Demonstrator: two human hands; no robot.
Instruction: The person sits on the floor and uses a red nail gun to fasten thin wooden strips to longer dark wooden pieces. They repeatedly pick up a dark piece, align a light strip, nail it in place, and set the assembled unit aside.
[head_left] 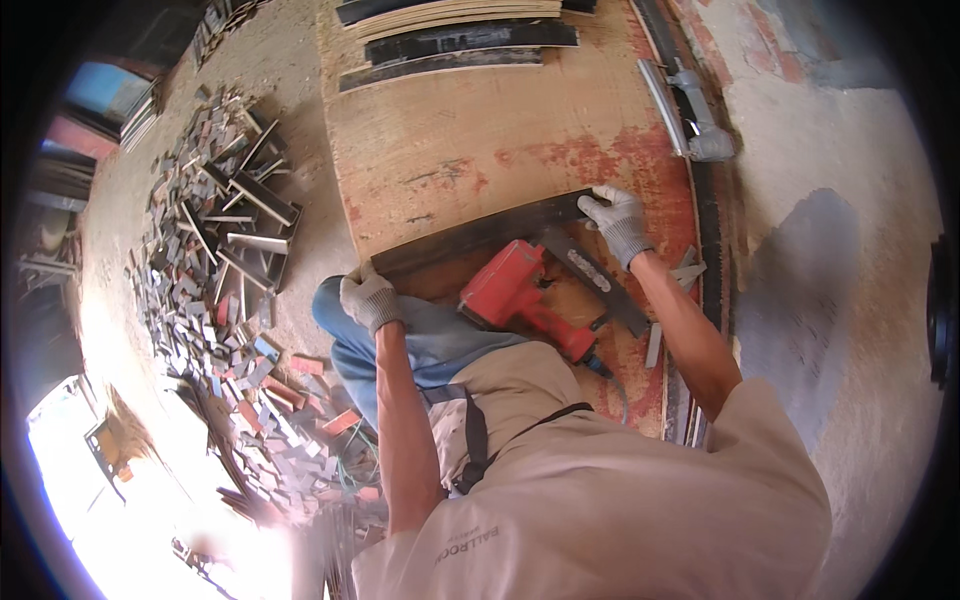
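A long dark wooden strip (475, 233) lies slantwise across the board in front of me. My left hand (368, 299), in a pale knit glove, grips its left end. At the other end my right hand (617, 224), gloved the same way, has its fingers closed on the strip. Close to my lap, just below the strip, rests a red nail gun (505, 285) with a dark magazine (597, 277) and a hose (608, 372). Neither hand touches it.
Several dark strips (470, 40) are stacked at the far end of the plywood board (450, 130). A grey nail gun (706, 135) lies along its right edge. Small metal pieces (688, 268) sit near my right forearm. A heap of wood offcuts (215, 260) covers the floor at left.
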